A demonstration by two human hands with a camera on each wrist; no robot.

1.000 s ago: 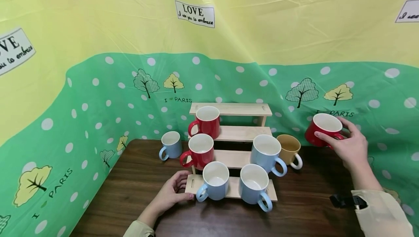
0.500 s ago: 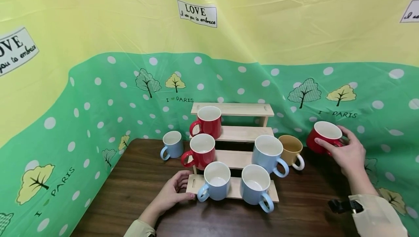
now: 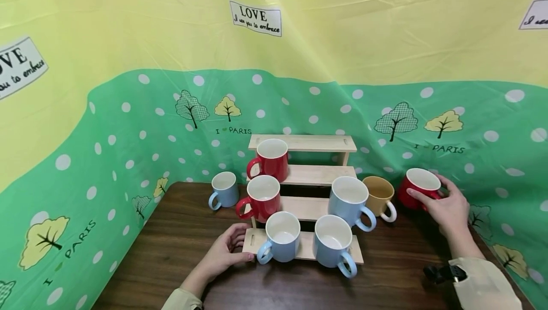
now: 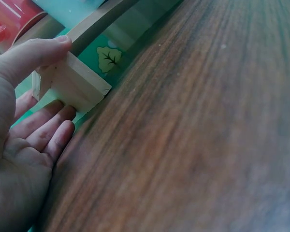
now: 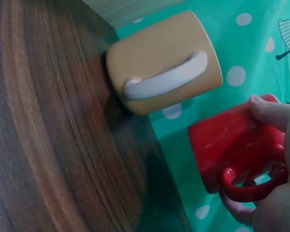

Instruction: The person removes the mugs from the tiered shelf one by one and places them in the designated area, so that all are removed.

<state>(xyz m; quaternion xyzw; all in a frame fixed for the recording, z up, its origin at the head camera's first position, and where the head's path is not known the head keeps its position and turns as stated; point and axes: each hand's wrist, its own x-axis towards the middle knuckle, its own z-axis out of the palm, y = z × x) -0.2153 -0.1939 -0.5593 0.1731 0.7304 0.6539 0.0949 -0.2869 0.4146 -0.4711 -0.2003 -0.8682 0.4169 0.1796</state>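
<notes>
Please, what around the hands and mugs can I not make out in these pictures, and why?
Head view: the lower part of the rear red mug, partly hidden by the front red mug.
Left wrist view: part of the left hand, cut off by the left edge; the table grain at lower right, blurred.
Right wrist view: part of the right hand, cut off by the right edge and hidden by the held red mug.
</notes>
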